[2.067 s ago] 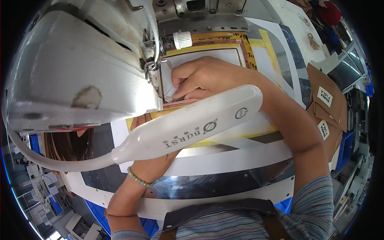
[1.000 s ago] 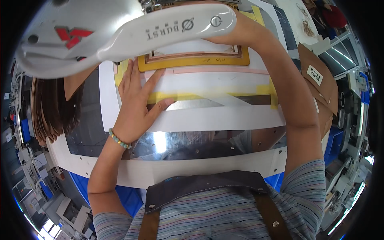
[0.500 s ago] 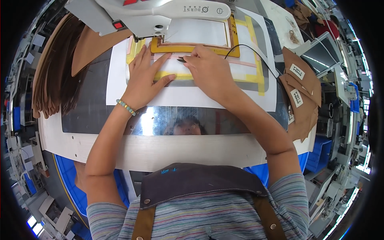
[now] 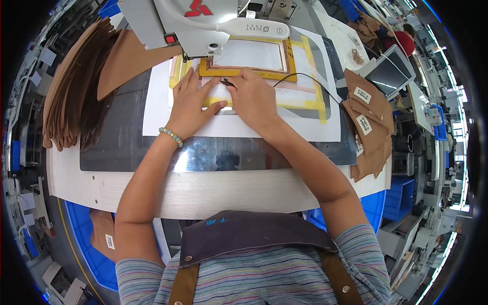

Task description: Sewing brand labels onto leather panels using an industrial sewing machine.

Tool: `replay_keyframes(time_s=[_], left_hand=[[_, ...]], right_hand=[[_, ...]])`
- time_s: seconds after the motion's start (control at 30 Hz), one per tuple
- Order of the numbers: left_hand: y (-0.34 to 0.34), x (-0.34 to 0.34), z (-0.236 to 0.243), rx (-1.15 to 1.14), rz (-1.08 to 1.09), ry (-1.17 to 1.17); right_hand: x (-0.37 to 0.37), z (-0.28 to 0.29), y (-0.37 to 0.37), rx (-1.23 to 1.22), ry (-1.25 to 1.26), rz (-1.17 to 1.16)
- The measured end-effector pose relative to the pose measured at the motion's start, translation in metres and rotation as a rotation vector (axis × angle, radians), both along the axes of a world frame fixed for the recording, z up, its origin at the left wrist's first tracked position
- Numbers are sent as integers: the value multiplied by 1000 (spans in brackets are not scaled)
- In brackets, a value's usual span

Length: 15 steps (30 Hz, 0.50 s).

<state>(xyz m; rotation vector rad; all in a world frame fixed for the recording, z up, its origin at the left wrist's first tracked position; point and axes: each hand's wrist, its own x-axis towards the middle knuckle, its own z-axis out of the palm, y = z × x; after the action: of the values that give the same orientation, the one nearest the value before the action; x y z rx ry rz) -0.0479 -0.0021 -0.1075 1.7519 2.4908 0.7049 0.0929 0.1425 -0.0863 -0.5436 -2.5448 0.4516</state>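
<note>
Under the sewing machine head lies a yellow rectangular frame with a white inset, on white sheets edged with yellow tape. My left hand lies flat, fingers apart, just in front of the frame's left part. My right hand, beside it, grips a small dark pointed tool, perhaps snips or tweezers, at the frame's front edge. A thin black cord curves to the right of my right hand.
Stacked brown pieces lie at the left, with one brown piece beside the machine. Labelled brown pieces and a tilted screen are at the right. Blue bins sit below the pale table edge.
My right hand has come back from inside the frame under the machine head to its front edge, now holding the dark tool. The camera view has pulled back, showing more of the table.
</note>
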Motion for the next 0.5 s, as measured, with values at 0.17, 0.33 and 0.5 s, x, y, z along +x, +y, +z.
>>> replay_keyframes(time_s=[0.17, 0.33, 0.5], left_hand=[[-2, 4, -1, 41, -9, 4], [-8, -6, -8, 229, -47, -65], [-9, -15, 2, 412, 72, -154]], right_hand=[[2, -2, -1, -16, 57, 10], [24, 12, 1, -90, 76, -11], [131, 106, 36, 45, 226, -143]])
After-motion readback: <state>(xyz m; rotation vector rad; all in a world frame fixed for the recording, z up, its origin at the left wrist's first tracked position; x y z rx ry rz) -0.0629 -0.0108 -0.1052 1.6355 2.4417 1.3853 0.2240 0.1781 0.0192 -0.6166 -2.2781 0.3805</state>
